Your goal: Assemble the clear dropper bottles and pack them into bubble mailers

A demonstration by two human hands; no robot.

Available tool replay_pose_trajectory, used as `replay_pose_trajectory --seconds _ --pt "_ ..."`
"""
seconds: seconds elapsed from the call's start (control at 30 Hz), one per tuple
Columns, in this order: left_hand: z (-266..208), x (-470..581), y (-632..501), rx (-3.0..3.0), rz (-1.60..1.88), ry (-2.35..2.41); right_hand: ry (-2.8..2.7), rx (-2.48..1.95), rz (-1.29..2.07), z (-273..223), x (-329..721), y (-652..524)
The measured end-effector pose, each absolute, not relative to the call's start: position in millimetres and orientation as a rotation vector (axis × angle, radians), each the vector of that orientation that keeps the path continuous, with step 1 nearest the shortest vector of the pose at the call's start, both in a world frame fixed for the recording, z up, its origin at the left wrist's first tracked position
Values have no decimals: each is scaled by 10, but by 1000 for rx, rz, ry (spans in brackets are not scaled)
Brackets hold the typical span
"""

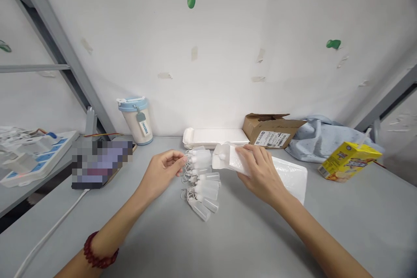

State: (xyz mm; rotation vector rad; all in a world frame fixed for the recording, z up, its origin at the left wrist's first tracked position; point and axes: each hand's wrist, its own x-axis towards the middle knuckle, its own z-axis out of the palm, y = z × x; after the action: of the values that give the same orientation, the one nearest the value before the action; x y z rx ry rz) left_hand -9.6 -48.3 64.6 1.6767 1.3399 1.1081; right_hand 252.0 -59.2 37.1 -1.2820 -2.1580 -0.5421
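Note:
Several small clear plastic bottles [208,186] with white caps and thin cord loops lie in an overlapping row on the grey table. My left hand [166,169] is at the left of the row, thumb and forefinger pinched beside the cords of the upper bottles; what is between the fingertips is too small to make out. My right hand [260,169] grips a white packet [233,158] from above, its flap end pointing left over the bottles. Beneath and right of that hand lies a white bubble mailer [295,178], partly covered by the hand.
Behind the bottles, a white stack [215,137] lies against the wall beside an open cardboard box [270,132]. Blue cloth [322,134] and a yellow drink carton [348,163] are at right. Left stand a lidded cup [137,124], a phone [107,163] on a cable, and a power strip [48,156].

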Motion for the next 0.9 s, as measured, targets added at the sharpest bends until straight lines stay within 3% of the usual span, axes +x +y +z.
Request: replay_pose_trajectory --seconds 0.9 --pt "606 -85 -564 2092 1142 1387 -2184 -1202 -514 400 2453 -665"
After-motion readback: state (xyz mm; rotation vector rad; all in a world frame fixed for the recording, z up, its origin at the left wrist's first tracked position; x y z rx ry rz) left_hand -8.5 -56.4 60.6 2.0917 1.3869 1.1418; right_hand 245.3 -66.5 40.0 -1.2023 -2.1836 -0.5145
